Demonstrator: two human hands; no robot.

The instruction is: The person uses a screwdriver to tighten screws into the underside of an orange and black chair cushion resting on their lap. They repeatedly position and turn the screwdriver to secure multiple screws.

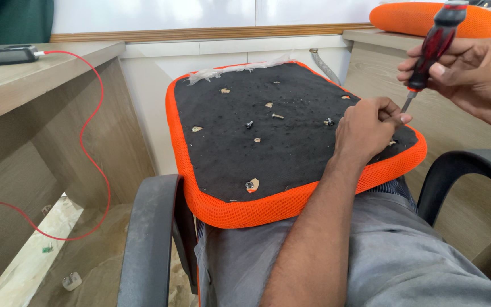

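An orange mesh seat cushion [240, 210] lies upside down on my lap, its black fabric underside up. Several small screws lie on it, one [278, 116] near the middle, another [249, 124] beside it. My right hand [473, 74] grips a red and black screwdriver [434, 48], tip pointing down at the cushion's right side. My left hand [367, 128] rests on the black fabric there, fingers pinched around the screwdriver tip; whether a screw is between them is hidden.
Black chair armrests stand at the left [149, 239] and right [467, 170] of my lap. A wooden desk [41, 74] on the left carries a dark device with a red cable [95, 131]. Another orange cushion [410, 17] lies on the right desk.
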